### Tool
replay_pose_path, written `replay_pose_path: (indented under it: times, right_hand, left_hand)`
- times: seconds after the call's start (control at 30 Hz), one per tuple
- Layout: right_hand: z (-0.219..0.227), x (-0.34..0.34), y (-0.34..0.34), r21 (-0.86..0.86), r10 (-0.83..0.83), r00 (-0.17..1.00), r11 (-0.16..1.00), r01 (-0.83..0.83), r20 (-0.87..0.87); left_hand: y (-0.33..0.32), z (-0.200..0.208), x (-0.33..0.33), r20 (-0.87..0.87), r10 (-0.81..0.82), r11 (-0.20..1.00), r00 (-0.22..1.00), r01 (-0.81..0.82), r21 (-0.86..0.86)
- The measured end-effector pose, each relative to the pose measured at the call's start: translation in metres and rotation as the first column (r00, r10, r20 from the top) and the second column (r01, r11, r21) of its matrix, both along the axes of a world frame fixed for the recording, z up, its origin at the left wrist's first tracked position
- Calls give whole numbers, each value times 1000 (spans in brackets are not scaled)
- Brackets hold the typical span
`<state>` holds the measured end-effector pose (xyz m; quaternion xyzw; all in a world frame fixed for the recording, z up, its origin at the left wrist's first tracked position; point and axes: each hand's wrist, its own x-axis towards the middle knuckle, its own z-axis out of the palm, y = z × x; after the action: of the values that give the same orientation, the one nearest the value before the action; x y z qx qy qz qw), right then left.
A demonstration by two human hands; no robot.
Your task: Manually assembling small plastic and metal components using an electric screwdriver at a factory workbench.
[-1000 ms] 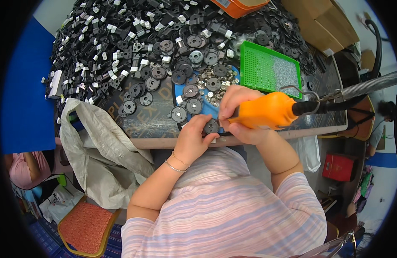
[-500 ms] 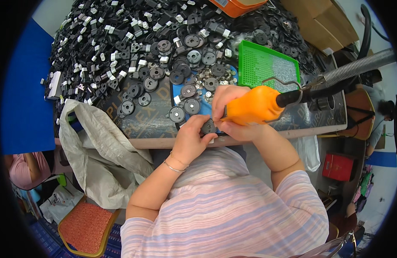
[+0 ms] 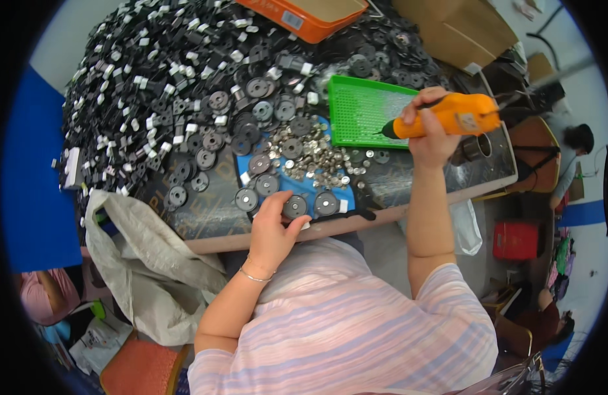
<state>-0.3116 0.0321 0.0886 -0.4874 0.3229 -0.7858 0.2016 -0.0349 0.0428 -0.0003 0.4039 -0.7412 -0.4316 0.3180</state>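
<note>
My left hand (image 3: pixel 272 230) is closed on the rim of a round black disc (image 3: pixel 295 206) at the table's near edge, thumb and fingers on either side. An orange electric screwdriver (image 3: pixel 458 115) is gripped in my right hand (image 3: pixel 428 131). Its dark tip points left, over the perforated green tray (image 3: pixel 360 135), which holds many small clear or silvery pieces. Beside the held disc lies a black disc with a white tab (image 3: pixel 326 203). Small silver metal parts (image 3: pixel 314 157) are scattered on a blue mat (image 3: pixel 347 195).
A large heap of black parts with white tabs (image 3: pixel 152 85) covers the far left. An orange box (image 3: pixel 310 26) and a cardboard box (image 3: pixel 455 29) stand at the back. A pale woven sack (image 3: pixel 149 263) hangs off the near left edge. Other people sit at both sides.
My right hand has lifted the screwdriver away from the disc and moved it right, to the green tray. My left hand stays at the disc. The whole view has shifted slightly.
</note>
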Motion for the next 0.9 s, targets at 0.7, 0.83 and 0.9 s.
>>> replay_pose_path:
  times: [0.7,0.83,0.9]
  right_hand:
    - [-34,-15,-5,100,-8,999,995,4,44]
    - [-37,-19,-4,129,32,998,991,-38,49]
    - [-33,-17,-5,128,-2,997,992,-7,75]
  left_hand:
    - [-3,4,-3,99,-62,998,993,65,-26]
    - [-3,8,-1,119,-76,997,990,73,36]
    - [-3,8,-1,131,-80,997,988,77,31]
